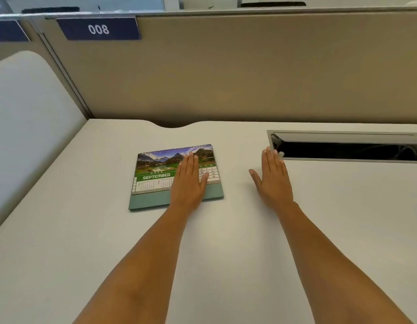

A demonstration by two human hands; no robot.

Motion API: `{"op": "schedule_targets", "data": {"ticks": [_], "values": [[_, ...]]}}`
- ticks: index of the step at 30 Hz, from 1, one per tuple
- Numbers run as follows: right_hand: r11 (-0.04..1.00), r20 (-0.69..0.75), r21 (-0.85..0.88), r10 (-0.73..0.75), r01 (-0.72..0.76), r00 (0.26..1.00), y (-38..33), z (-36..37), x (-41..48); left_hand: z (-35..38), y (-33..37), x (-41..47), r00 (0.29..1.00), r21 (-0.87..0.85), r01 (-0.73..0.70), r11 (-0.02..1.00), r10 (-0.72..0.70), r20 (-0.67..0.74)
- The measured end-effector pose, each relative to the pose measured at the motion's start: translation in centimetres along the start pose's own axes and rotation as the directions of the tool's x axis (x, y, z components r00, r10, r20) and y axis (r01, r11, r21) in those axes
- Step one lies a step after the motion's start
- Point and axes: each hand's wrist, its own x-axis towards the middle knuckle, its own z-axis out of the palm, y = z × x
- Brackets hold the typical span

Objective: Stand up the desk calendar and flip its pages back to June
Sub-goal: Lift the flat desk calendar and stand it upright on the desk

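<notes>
We see both bare forearms stretched forward over the pale off-white table [226,230], palms down. The left hand [188,181] lies flat with its fingers [190,162] straight and held close together, thumb out to the right; it grips nothing, only rests on top of the flat-lying, spiral-bound desk calendar with a grey-green card base [156,181]. The right hand [274,178] is likewise spread flat and empty on the bare table, thumb splayed to the left, its fingertips [272,154] reaching the near left corner of the open, metal-framed cable hatch [343,146] set into the table (dark inside, with what look like cables). The calendar lies collapsed, not standing, left of centre on the table, its wire binding at the far edge and its card base nearest us. The showing page has a mountain-lake photograph above a green band reading SEPTEMBER. The left palm covers the right middle of that page, and the fingers run up over the photograph towards the binding, stopping short of it. The right hand is well apart from the calendar. Behind the table stands a beige partition [249,78] bearing a blue plate numbered 008 [98,29].
</notes>
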Motion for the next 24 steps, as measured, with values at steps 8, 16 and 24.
{"op": "schedule_targets", "data": {"ticks": [8,16,24], "values": [[1.0,0.093,0.007,0.028,-0.029,0.995,0.5,1.7,-0.8,1.5,-0.4,-0.4,0.999,-0.004,0.027,1.0,-0.026,0.047],[0.997,0.166,-0.011,0.077,-0.076,0.983,0.5,2.3,-1.3,2.0,-0.3,-0.7,0.998,-0.01,0.055,0.998,-0.054,0.034],[0.995,0.225,-0.057,0.087,-0.076,0.971,0.2,2.0,-1.1,1.8,-0.3,-0.7,0.998,-0.029,0.055,0.998,-0.053,0.045]]}}
